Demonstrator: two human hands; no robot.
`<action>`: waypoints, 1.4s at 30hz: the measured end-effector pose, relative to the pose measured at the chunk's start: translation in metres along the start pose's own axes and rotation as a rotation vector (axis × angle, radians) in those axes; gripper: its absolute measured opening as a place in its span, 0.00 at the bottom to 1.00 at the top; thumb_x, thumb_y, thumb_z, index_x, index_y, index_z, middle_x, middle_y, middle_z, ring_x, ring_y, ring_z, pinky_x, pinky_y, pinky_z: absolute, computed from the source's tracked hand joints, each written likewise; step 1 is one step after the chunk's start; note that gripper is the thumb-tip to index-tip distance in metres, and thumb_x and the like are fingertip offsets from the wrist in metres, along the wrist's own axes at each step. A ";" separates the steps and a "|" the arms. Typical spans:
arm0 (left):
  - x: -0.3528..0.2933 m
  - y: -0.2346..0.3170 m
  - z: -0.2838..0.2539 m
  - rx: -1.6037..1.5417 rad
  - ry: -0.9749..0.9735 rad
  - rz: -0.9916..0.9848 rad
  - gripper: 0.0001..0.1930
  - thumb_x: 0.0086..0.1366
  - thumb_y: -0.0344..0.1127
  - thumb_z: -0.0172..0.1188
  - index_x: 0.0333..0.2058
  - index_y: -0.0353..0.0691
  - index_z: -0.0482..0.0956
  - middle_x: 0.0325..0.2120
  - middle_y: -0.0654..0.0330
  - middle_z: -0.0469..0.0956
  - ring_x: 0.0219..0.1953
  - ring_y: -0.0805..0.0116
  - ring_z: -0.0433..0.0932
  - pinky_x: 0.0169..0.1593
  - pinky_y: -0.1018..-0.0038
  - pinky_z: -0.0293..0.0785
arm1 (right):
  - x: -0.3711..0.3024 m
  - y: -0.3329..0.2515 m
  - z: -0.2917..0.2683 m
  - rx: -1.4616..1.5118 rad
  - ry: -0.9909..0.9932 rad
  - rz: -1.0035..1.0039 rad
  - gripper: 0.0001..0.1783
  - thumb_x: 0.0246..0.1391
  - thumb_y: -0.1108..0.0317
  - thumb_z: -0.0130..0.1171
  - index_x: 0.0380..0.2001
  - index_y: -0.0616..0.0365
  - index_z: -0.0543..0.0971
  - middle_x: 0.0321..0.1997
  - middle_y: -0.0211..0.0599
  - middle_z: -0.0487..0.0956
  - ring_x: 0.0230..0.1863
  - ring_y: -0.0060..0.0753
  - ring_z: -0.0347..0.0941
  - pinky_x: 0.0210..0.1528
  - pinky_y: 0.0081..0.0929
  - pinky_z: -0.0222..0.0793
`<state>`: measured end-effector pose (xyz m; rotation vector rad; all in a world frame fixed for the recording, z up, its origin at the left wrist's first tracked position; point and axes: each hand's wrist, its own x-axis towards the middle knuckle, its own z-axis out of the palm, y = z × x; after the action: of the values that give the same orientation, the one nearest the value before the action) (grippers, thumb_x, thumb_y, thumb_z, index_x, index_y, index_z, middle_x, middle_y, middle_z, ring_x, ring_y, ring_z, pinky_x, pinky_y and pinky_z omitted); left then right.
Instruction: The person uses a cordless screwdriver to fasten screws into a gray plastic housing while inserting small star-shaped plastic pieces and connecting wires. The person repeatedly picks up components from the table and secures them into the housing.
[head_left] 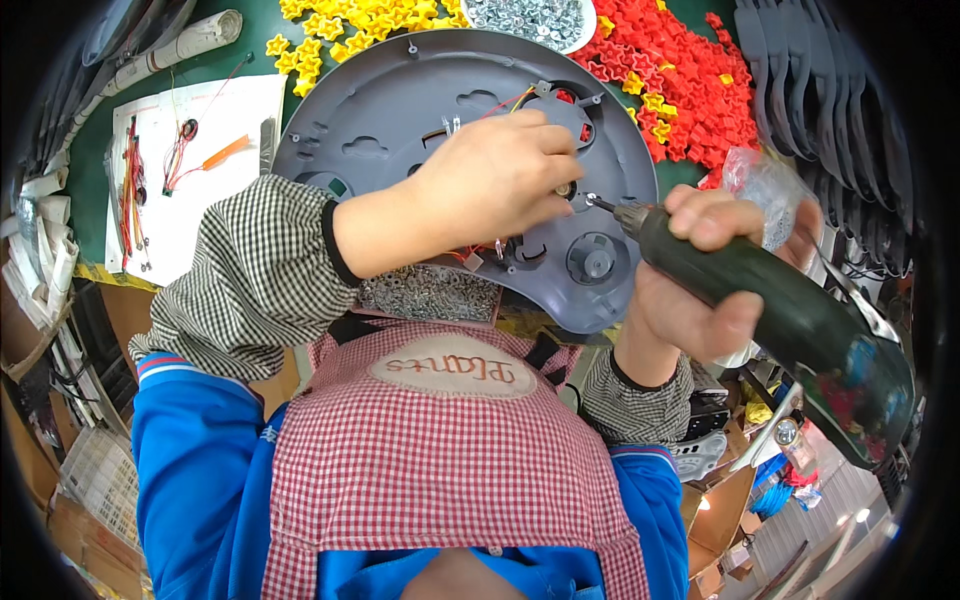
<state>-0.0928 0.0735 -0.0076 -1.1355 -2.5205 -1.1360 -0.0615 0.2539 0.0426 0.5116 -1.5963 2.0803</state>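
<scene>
A grey rounded plastic shell point(370, 90) lies open side up on the table, with posts, cutouts and wires inside. Over its middle is my left hand point(500, 175), its fingers curled together beside a small round metal-coloured part point(567, 189). Whatever those fingers may pinch is hidden. My right hand point(665, 305) grips a dark electric screwdriver point(770, 295) from the right. Its bit points left, and a small shiny screw point(592, 199) appears at the tip, close to my left fingertips. A round speaker-like part point(591, 257) sits in the shell's lower right.
Yellow star-shaped pieces point(365, 18) and red ones point(665, 75) are heaped behind the shell. Screws fill a white bowl point(590, 40) at the back and a tray point(430, 293) in front. Wired parts lie on white sheet point(205, 205) at left; grey shells point(800, 60) stack at right.
</scene>
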 end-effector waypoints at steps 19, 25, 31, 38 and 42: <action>0.022 -0.020 -0.017 0.225 0.043 0.030 0.13 0.51 0.42 0.69 0.31 0.40 0.83 0.38 0.62 0.79 0.47 0.63 0.76 0.47 0.67 0.75 | -0.003 0.011 -0.004 -0.005 -0.087 0.038 0.49 0.54 0.43 0.59 0.69 0.57 0.49 0.29 0.37 0.74 0.31 0.33 0.71 0.41 0.36 0.69; 0.095 -0.088 -0.044 0.481 -0.146 -0.313 0.07 0.48 0.33 0.65 0.26 0.37 0.84 0.28 0.50 0.81 0.33 0.52 0.81 0.40 0.61 0.78 | 0.010 0.008 -0.001 -0.032 -0.123 0.028 0.48 0.53 0.47 0.58 0.69 0.57 0.49 0.29 0.37 0.74 0.31 0.33 0.71 0.40 0.37 0.69; 0.104 -0.111 -0.032 0.502 -0.205 -0.322 0.07 0.50 0.34 0.63 0.26 0.38 0.84 0.29 0.51 0.81 0.38 0.54 0.80 0.44 0.62 0.77 | 0.008 0.005 -0.001 0.004 -0.092 0.047 0.47 0.53 0.46 0.57 0.68 0.56 0.50 0.29 0.38 0.73 0.31 0.34 0.71 0.41 0.38 0.68; 0.104 -0.102 -0.034 0.514 -0.221 -0.206 0.06 0.53 0.31 0.58 0.26 0.39 0.84 0.27 0.53 0.82 0.36 0.53 0.81 0.43 0.62 0.78 | 0.008 0.003 0.012 0.024 -0.025 0.048 0.54 0.51 0.49 0.64 0.69 0.63 0.45 0.28 0.41 0.75 0.29 0.34 0.72 0.37 0.34 0.71; 0.102 -0.116 -0.024 0.523 -0.192 -0.139 0.06 0.53 0.31 0.59 0.25 0.39 0.83 0.26 0.53 0.81 0.34 0.52 0.81 0.41 0.60 0.78 | 0.006 0.001 0.011 -0.036 0.010 0.071 0.54 0.51 0.49 0.64 0.68 0.63 0.45 0.28 0.41 0.75 0.29 0.34 0.72 0.37 0.34 0.71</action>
<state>-0.2485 0.0667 -0.0157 -0.9711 -2.8289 -0.3503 -0.0669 0.2441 0.0483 0.4378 -1.6656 2.0987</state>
